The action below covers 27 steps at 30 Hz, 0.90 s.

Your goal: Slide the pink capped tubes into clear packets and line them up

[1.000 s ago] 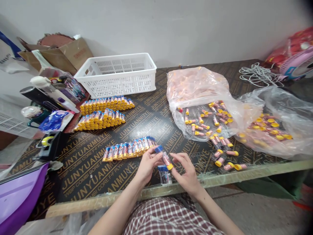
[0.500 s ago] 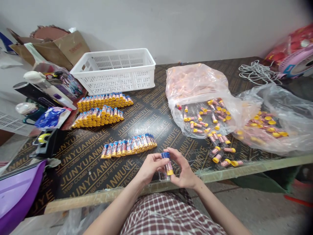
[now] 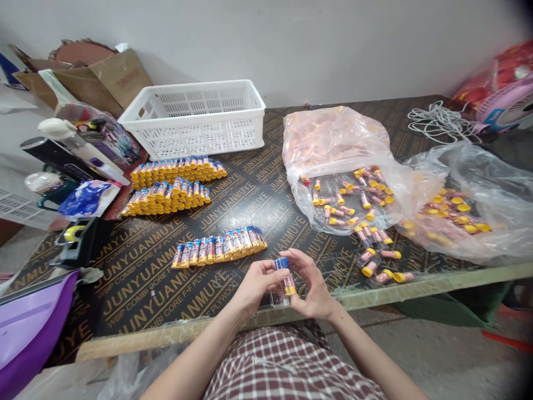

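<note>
Over the table's front edge, my left hand [image 3: 259, 284] is closed on a small labelled plastic tube [image 3: 287, 280] with a blue top and a yellow bottom, thumb across its upper part. My right hand [image 3: 311, 286] curves round the tube from the other side, fingertips by its top and thumb by its bottom. Below the tube a clear, shiny piece [image 3: 276, 299] partly shows, and my fingers hide the rest of it. Just beyond my left hand lies a row of similar labelled tubes [image 3: 219, 249]. Loose yellow-capped tubes [image 3: 377, 264] lie to the right.
Stacked tubes [image 3: 169, 195] lie before a white plastic basket [image 3: 200, 133]. Plastic bags [image 3: 337, 136] of yellow-capped tubes spread over the right side. A tape dispenser [image 3: 79, 241] and a purple dustpan-like piece [image 3: 39, 328] are at left. A cable [image 3: 439, 121] and pink fan [image 3: 506, 105] stand back right.
The tube has turned slightly between my fingers, showing more of its label and yellow bottom. Both hands stay in nearly the same place.
</note>
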Each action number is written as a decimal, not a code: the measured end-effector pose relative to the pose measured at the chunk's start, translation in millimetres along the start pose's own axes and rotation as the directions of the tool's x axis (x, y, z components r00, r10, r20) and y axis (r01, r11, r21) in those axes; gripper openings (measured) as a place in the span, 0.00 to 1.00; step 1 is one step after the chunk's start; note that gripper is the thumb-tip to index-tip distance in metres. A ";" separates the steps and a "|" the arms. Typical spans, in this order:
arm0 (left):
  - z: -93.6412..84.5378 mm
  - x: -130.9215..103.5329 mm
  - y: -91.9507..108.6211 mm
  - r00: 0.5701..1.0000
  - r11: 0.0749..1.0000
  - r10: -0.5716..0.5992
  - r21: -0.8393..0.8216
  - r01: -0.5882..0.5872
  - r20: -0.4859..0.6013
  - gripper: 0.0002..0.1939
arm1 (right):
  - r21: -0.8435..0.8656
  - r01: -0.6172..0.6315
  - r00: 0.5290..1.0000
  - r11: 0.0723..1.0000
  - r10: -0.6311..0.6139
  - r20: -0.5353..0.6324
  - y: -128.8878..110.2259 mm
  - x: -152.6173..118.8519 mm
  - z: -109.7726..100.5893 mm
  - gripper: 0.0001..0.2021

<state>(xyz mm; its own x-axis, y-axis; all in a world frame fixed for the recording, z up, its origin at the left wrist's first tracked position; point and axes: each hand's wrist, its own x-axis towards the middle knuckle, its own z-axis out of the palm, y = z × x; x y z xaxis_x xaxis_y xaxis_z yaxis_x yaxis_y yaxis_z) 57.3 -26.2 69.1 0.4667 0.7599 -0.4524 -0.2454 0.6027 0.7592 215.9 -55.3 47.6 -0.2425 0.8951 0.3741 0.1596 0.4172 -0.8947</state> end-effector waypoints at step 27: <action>-102.4 1.7 51.5 0.665 0.669 0.558 0.743 -0.007 -0.496 0.25 | -0.242 -0.316 0.856 0.917 0.167 -0.489 42.0 -7.8 -98.1 0.37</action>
<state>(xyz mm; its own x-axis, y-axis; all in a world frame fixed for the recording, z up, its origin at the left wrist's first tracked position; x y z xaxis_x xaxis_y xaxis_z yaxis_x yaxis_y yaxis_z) -41.6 31.1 59.5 -0.2485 0.9624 -0.1094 0.4641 0.2175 0.8587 318.4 -29.4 31.0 0.2865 0.9130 0.2904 0.4544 0.1374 -0.8802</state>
